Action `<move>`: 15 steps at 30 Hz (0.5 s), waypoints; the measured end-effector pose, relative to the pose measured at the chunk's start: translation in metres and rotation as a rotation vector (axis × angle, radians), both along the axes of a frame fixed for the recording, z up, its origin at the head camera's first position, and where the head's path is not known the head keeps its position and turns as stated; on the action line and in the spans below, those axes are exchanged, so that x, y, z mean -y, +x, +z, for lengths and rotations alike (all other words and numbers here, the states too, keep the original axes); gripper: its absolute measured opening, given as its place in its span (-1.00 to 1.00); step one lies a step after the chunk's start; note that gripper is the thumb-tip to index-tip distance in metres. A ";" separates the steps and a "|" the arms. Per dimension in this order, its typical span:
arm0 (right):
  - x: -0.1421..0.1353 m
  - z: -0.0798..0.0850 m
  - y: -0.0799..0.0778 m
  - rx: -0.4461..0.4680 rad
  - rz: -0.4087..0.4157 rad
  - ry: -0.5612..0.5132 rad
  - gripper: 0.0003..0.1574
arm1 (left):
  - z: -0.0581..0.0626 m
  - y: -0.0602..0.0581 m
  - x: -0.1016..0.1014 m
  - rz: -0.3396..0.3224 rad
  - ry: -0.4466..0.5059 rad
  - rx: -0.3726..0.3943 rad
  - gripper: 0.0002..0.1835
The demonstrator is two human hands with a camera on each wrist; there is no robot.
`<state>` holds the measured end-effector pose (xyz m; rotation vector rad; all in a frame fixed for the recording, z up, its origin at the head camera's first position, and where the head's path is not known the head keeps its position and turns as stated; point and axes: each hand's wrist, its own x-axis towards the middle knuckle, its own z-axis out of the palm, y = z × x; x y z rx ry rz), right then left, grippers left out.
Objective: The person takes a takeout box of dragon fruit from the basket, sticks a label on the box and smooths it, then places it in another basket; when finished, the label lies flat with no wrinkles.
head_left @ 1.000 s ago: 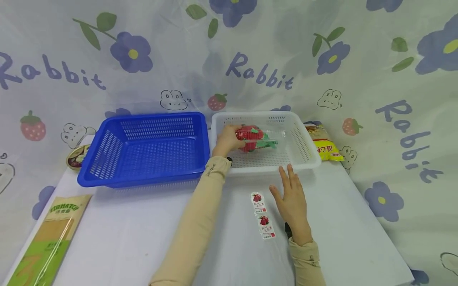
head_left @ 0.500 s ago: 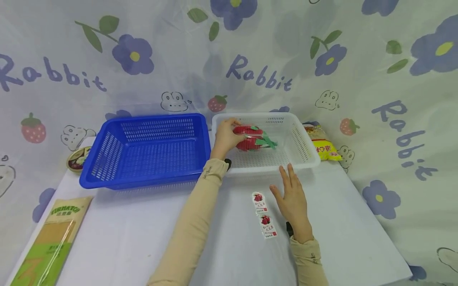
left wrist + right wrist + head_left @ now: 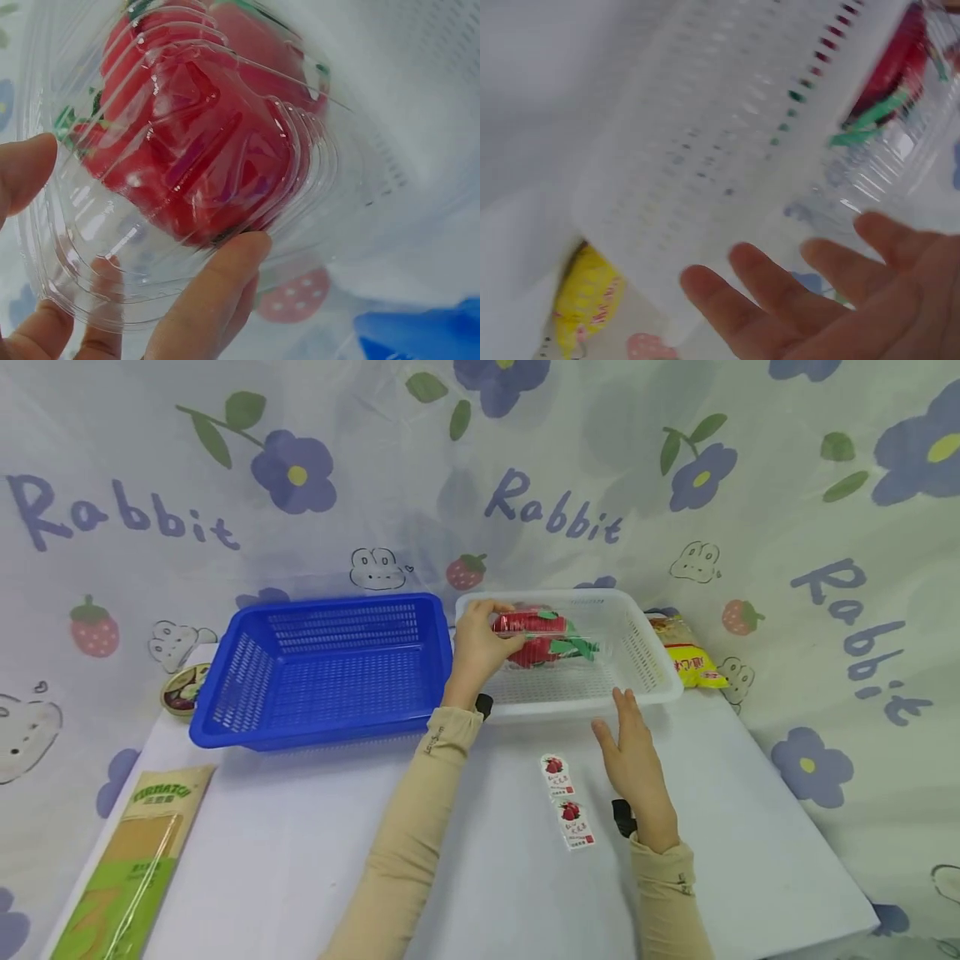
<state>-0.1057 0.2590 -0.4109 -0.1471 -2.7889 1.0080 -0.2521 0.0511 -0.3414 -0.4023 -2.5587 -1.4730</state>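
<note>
My left hand (image 3: 477, 645) grips the left end of a clear plastic clamshell box (image 3: 225, 142) that holds red dragon fruit with green tips. In the left wrist view, fingers and thumb curl around the box's rim. The box is in the white perforated basket (image 3: 570, 703), seen tilted; whether it touches the basket floor cannot be told. My right hand (image 3: 637, 768) hovers at the basket's front edge with fingers extended, holding nothing. Left of it, a strip of two dragon fruit labels (image 3: 567, 802) lies on the white table (image 3: 480, 877).
A blue perforated basket (image 3: 322, 735) stands to the left of the white one. A yellow bag (image 3: 693, 667) is at the back right. A round food container (image 3: 182, 692) sits at the far left, partly hidden. A long green-and-tan pack (image 3: 131, 868) lies at the front left.
My left hand has risen slightly with the dragon fruit box, which now looks more tilted. The right hand has shifted slightly right and turned a little. The whole head view has swung slightly.
</note>
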 end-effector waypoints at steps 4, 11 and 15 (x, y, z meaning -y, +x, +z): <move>0.011 0.025 -0.009 -0.144 -0.019 -0.106 -0.08 | 0.007 0.009 0.008 0.015 0.018 -0.036 -0.60; 0.026 0.049 -0.027 -0.323 -0.014 -0.160 0.00 | 0.014 0.029 0.027 0.009 0.079 -0.093 -0.58; 0.032 0.054 -0.028 -0.382 -0.010 -0.267 0.16 | 0.018 0.042 0.045 -0.009 0.114 -0.103 -0.56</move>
